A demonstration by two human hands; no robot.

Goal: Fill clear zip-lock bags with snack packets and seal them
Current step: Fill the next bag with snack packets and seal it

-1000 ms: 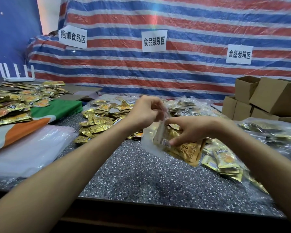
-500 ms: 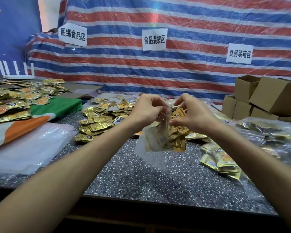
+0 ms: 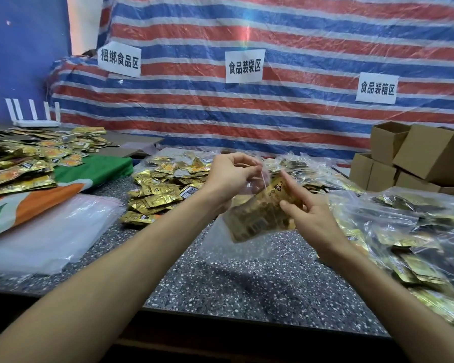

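Film bags (image 3: 45, 231), empty, flat and cloudy-clear, lie stacked at the near left of the speckled stone worktop (image 3: 247, 284). Just right of them and farther back sits a heap of loose packets (image 3: 155, 192), small, gold, foil-glossy and crinkled at the edges.

At the centre, lifted off the worktop, the left hand (image 3: 228, 179) has its grip clenched on the mouth of the zip-lock bag (image 3: 244, 188), finger and thumb pinching one lip of the thin, limp film. The snack packets (image 3: 260, 216) are mostly inside it, a flat stiff bundle tilted up toward the far right, its top corner seemingly still at the opening. The right hand (image 3: 309, 218) grips that bundle, thumb on its near face and forefinger stretched along its upper edge.

The step looks like seating the bundle. It would go best if the left hand keeps the lip taut and the mouth wide while the right slides the packets down flat together, so no foil corner snags the zip track before sealing.

Slippery filled bags (image 3: 404, 231) pile at the right; plain cardboard boxes (image 3: 430, 155) stand beyond.
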